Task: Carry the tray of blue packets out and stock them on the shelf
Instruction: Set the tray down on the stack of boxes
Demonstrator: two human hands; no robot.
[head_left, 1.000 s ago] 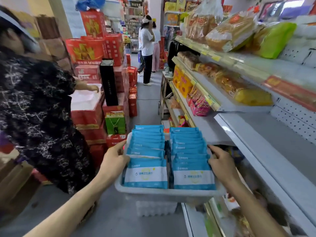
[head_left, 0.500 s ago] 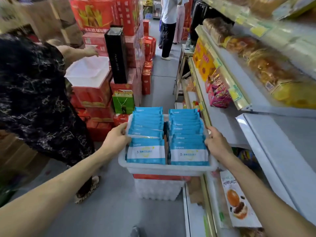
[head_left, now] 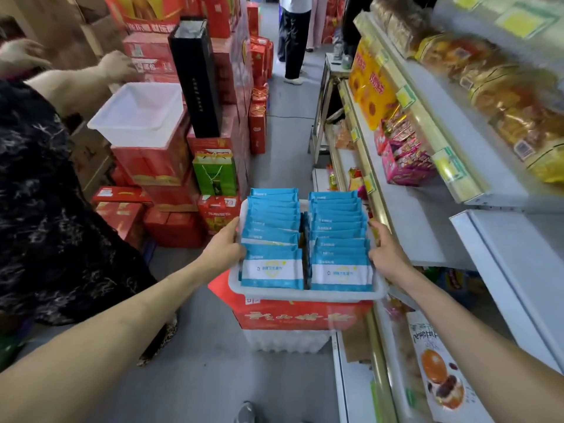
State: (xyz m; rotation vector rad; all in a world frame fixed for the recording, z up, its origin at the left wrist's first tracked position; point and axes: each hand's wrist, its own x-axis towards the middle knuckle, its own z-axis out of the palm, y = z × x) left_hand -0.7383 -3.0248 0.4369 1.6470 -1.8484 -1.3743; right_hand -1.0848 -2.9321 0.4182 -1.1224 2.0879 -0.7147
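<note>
1. The left hand point(head_left: 227, 250) grips the tray point(head_left: 305, 295) at its 9 o'clock rim and the right hand point(head_left: 386, 254) at its 3 o'clock rim. The thumbs lie over the edge; the other fingers curl under, mostly hidden.
2. Two rows of blue packets point(head_left: 273, 239) stand upright inside.
3. The tray looks stiff and fairly light. The packets are soft and loose and would likely topple if it tilts, so hold both side rims and keep it level.
4. Both forearms reach forward, wrists straight.
5. The tray sits over a red box point(head_left: 293, 315); I cannot tell if they touch. The shelf point(head_left: 412, 233) lies at the tray's 3 o'clock.
</note>
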